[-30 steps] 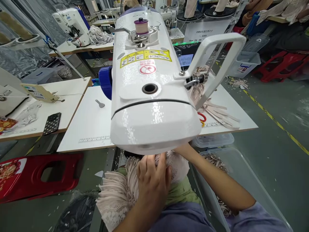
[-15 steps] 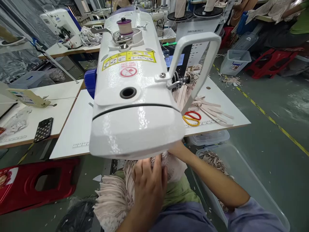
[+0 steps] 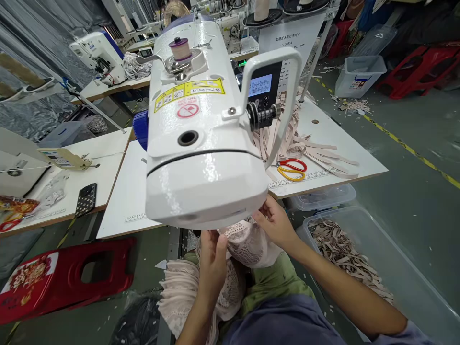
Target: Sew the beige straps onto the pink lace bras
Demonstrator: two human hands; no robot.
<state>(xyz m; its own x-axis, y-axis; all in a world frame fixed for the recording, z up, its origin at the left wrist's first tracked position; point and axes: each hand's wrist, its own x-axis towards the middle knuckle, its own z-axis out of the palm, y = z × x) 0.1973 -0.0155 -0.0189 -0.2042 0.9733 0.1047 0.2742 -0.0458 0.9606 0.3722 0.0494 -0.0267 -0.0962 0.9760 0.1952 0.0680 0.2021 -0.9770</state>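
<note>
A large white sewing machine fills the middle of the view, seen from above its head. Just below its front end, both hands hold a piece of pale pink lace fabric. My left hand grips the lace from the left, fingers curled up around its edge. My right hand pinches the lace at its upper right, close under the machine. More pink lace lies bunched on my lap. The needle area is hidden by the machine head.
Red and yellow scissors and pink strips lie on the white table to the right. A clear bin of strips stands at lower right, a red stool at lower left, a phone on the left table.
My left hand turned from lying flat on the lace to gripping its edge. My right hand came out from under the machine and now shows, pinching the lace. The view shifted slightly.
</note>
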